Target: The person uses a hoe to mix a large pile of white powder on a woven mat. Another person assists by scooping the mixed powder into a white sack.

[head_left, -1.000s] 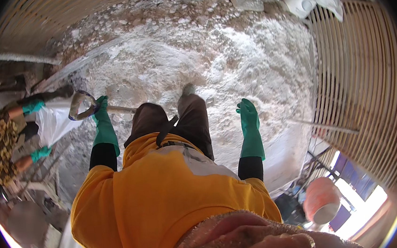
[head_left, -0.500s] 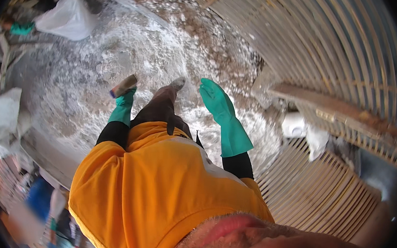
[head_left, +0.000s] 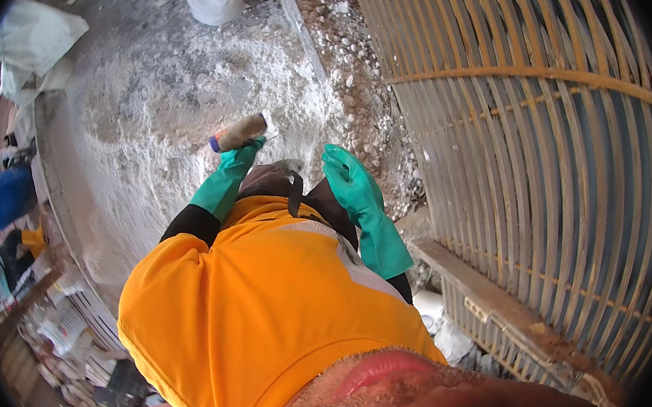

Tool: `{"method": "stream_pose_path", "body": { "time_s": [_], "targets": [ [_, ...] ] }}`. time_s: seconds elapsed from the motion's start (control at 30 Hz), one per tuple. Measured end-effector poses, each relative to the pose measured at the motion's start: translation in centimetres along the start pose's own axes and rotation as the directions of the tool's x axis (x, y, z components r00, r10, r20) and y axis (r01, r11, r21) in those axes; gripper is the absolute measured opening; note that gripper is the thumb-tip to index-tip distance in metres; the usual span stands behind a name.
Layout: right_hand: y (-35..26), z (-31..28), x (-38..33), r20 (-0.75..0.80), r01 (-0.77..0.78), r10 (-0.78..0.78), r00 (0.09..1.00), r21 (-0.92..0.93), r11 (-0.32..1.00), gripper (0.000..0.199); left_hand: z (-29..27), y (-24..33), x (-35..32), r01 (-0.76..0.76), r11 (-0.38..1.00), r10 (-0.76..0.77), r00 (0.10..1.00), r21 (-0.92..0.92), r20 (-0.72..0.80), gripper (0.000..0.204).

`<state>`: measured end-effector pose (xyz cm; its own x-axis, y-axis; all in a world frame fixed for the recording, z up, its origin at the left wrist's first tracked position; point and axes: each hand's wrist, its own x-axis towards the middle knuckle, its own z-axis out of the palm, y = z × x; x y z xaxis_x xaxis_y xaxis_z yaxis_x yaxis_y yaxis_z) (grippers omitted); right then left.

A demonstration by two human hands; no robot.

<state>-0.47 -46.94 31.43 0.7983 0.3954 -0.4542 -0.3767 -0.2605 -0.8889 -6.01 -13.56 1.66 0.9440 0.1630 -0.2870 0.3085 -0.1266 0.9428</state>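
Note:
A paint roller (head_left: 238, 132) with a brown, fuzzy sleeve and a blue end is in my left hand (head_left: 241, 158). The hand wears a long green rubber glove and is closed round the roller's handle, which is mostly hidden; a bit of pale wire frame shows beside the sleeve. My right hand (head_left: 348, 172), gloved in the same green, hangs in front of my right side. Nothing shows in it; its fingers are stretched out and slightly bent. Below both hands lies a floor (head_left: 156, 117) streaked with white powder or paint.
A slatted wooden frame (head_left: 506, 133) rises along the right, with a plank (head_left: 498, 305) at its lower edge. White crumbs and rubble (head_left: 358, 84) lie beside it. A white sack (head_left: 213, 0) stands ahead. Pale sheeting (head_left: 37, 43), a blue container (head_left: 12, 196) and clutter line the left.
My body has turned left, so the white sack shifts rightward in view and the slatted frame now stands more upright. The roller has come rightward, closer to my right hand.

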Motion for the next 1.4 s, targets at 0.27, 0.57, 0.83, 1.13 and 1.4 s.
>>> {"method": "stream_pose_path", "body": {
  "time_s": [0.27, 0.57, 0.83, 1.13, 1.4],
  "targets": [
    [-7.3, -4.0, 0.0, 0.497, 0.673, -0.458, 0.737, -0.478, 0.564, 0.081, 17.7, 10.3, -7.2, 0.102, 0.415, -0.127, 0.99, -0.904, 0.054, 0.029],
    [-7.6, -4.8, 1.8, 0.714, 0.859, -0.498, 0.493, -0.31, 0.407, 0.04, 23.6, 16.3, -11.1, -0.074, 0.127, -0.181, 0.979, -0.989, -0.096, 0.03],
    [-8.6, -1.0, 0.6, 0.722, 0.817, -0.415, 0.554, -0.376, 0.437, 0.035, 21.4, 18.8, -14.2, -0.132, 0.812, -0.093, 0.932, -0.569, -0.35, 0.05],
    [-11.8, 2.8, -0.5, 0.785, 0.805, -0.178, 0.593, -0.57, 0.166, 0.03, 20.7, 18.0, -14.2, -0.281, 0.651, 0.015, 0.934, -0.705, -0.358, 0.044],
    [-12.9, -0.9, 1.1, 0.762, 0.763, -0.117, 0.637, -0.599, 0.243, 0.027, 25.8, 18.9, -9.6, -0.452, -0.196, 0.01, 0.887, -0.87, -0.462, 0.025]
  ]
}}
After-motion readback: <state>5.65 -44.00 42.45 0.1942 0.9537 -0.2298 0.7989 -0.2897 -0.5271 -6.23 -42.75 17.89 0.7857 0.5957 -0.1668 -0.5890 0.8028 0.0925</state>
